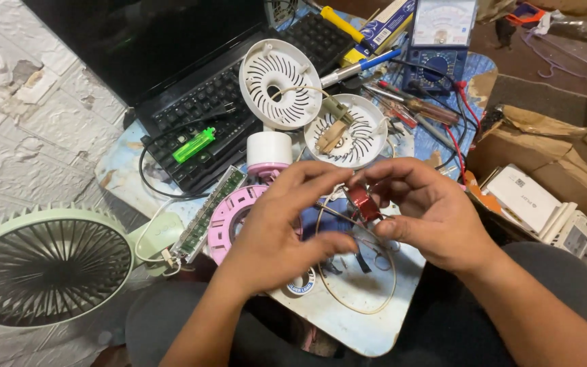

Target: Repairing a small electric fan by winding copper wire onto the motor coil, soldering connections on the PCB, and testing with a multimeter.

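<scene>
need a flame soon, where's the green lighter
In the head view the green lighter lies on the laptop keyboard, left of the white fan grille.

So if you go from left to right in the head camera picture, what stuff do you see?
Green fan → green lighter → pink ring → left hand → red coil → right hand → white box.
</scene>
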